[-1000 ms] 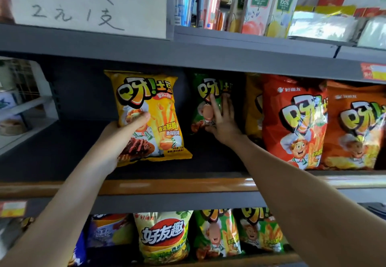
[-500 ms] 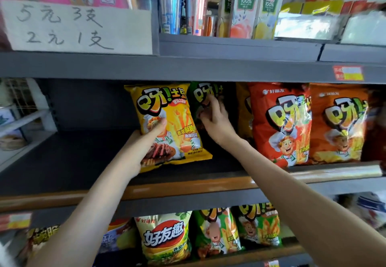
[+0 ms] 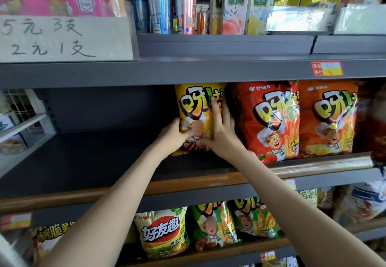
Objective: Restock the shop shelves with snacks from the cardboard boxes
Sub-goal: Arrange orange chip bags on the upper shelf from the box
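A yellow bag of potato sticks (image 3: 193, 108) stands upright on the middle shelf (image 3: 87, 160), next to a red bag (image 3: 269, 120). My left hand (image 3: 174, 136) grips its lower left edge, thumb across the front. My right hand (image 3: 220, 131) lies on its right side, with straight fingers pointing up over the front. The green bag seen before is hidden behind the yellow one. No cardboard box is in view.
An orange bag (image 3: 330, 118) stands right of the red one. The shelf's left half is bare, with a wooden front rail (image 3: 188, 185). Green and yellow snack bags (image 3: 213, 225) fill the shelf below. Cups and juice cartons (image 3: 236, 7) stand above, beside a handwritten price sign (image 3: 62, 39).
My left hand has carried the yellow bag to the right, in front of the green bag. My right hand has left the green bag and now rests on the yellow one.
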The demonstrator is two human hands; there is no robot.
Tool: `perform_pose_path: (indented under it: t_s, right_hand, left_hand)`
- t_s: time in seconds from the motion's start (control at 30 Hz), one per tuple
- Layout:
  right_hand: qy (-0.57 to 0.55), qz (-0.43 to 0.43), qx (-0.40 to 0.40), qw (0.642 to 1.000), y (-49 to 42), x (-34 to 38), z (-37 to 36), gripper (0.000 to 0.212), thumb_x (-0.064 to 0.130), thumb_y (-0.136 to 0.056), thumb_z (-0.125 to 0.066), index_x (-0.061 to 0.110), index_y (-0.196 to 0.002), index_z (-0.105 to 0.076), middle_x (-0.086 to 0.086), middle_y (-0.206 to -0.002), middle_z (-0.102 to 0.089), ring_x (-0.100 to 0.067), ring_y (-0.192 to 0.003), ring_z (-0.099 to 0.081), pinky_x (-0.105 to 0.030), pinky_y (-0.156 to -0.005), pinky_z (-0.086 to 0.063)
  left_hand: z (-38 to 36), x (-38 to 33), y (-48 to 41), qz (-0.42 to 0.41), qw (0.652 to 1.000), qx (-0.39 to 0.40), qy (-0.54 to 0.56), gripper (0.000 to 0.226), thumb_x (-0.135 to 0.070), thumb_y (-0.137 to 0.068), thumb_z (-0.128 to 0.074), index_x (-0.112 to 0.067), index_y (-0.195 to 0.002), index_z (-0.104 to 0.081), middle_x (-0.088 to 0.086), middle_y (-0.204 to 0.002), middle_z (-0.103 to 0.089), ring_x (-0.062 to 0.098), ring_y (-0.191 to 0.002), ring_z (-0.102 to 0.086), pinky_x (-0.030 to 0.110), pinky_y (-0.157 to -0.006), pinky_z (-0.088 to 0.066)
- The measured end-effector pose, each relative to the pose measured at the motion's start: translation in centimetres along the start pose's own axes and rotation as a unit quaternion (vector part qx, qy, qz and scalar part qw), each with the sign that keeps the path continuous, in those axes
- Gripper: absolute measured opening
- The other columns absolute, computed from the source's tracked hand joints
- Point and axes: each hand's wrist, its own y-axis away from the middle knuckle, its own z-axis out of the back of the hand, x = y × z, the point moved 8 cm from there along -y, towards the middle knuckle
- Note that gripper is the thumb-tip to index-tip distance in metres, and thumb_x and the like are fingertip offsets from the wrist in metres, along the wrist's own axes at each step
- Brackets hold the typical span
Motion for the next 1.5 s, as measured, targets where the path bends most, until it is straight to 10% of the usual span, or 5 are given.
perform_pose_path:
  t_s: [0.37,0.63,0.83,1.2,1.5]
  right_hand:
    - [0.087,-0.011,0.030,0.996,0.5,0.6,0.0,0.112,0.035,-0.081,-0.075,0.026,-0.153,0.010,-0.014,-0.160,0.014,-0.037,-0.146,0.006,-0.056,-0.114,-0.017]
    - [0.032,0.081,-0.062,0.994,11.9,8.2,0.4,0.058,0.009,-0.090,-0.061,0.003,-0.142,-0.037,-0.018,-0.135,-0.046,-0.029,-0.118,-0.035,-0.032,-0.098,-0.029]
    - [-0.022,0.117,0.135,0.984,22.8,10.6,-8.8,0.045,0.011,-0.092,-0.060,0.006,-0.134,-0.046,-0.012,-0.118,-0.054,-0.023,-0.106,-0.039,-0.028,-0.090,-0.031]
    - [-0.035,0.013,0.569,0.821,38.6,3.1,-32.0,0.052,0.024,-0.099,-0.051,0.013,-0.146,-0.033,-0.008,-0.144,-0.036,-0.022,-0.134,-0.036,-0.026,-0.101,-0.036]
    - [0.083,-0.015,0.673,0.735,54.4,-10.2,-51.3,0.061,0.025,-0.094,-0.059,0.011,-0.147,-0.032,-0.009,-0.149,-0.036,-0.025,-0.139,-0.030,-0.036,-0.110,-0.031]
  left_hand:
    - [0.6,-0.2,1.7,0.026,0.985,-0.081,-0.153,0.073,-0.045,-0.093,-0.054,-0.019,-0.151,-0.018,0.012,-0.136,-0.053,0.031,-0.113,-0.059,0.038,-0.087,-0.052]
    - [3.3,-0.6,18.4,-0.087,0.976,-0.200,0.027,0.048,-0.014,-0.094,-0.059,-0.016,-0.139,-0.044,-0.001,-0.128,-0.055,0.005,-0.112,-0.054,0.014,-0.093,-0.042]
    - [0.6,12.0,30.7,0.113,0.959,-0.227,0.125,0.030,-0.011,-0.093,-0.060,-0.021,-0.120,-0.050,-0.005,-0.106,-0.060,-0.004,-0.095,-0.058,0.004,-0.079,-0.043]
    - [-12.0,35.5,52.6,0.594,0.754,-0.248,0.131,0.035,-0.019,-0.094,-0.056,-0.016,-0.129,-0.049,0.000,-0.105,-0.062,0.015,-0.083,-0.057,0.021,-0.065,-0.044]
    - [-27.8,53.1,64.4,0.670,0.628,-0.321,0.232,0.045,0.011,-0.089,-0.052,-0.007,-0.131,-0.048,0.017,-0.105,-0.059,0.027,-0.084,-0.058,0.039,-0.080,-0.047]
